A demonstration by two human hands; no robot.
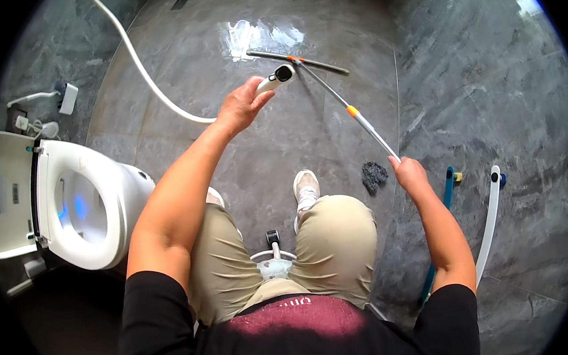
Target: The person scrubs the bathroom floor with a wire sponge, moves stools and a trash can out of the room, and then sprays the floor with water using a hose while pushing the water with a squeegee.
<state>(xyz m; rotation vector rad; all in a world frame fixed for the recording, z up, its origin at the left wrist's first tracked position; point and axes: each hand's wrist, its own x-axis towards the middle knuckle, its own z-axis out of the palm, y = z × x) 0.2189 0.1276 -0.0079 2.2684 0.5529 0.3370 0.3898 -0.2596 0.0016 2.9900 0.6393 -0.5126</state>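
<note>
My left hand (246, 106) is wrapped round a white shower head (275, 79) with a dark end, and a white hose (151, 85) curves from it to the upper left. Closed round the grey pole (377, 138) of a floor squeegee is my right hand (410, 173). The squeegee blade (319, 63), with an orange centre joint, lies on the wet grey floor, beyond the shower head and slightly to its right.
An open white toilet (107, 208) stands at the left, below a wall-mounted white device (68, 98). A dark scrubbing pad (374, 176) lies on the floor near my right foot. Blue (449, 190) and white (492, 207) handles lean at the right wall.
</note>
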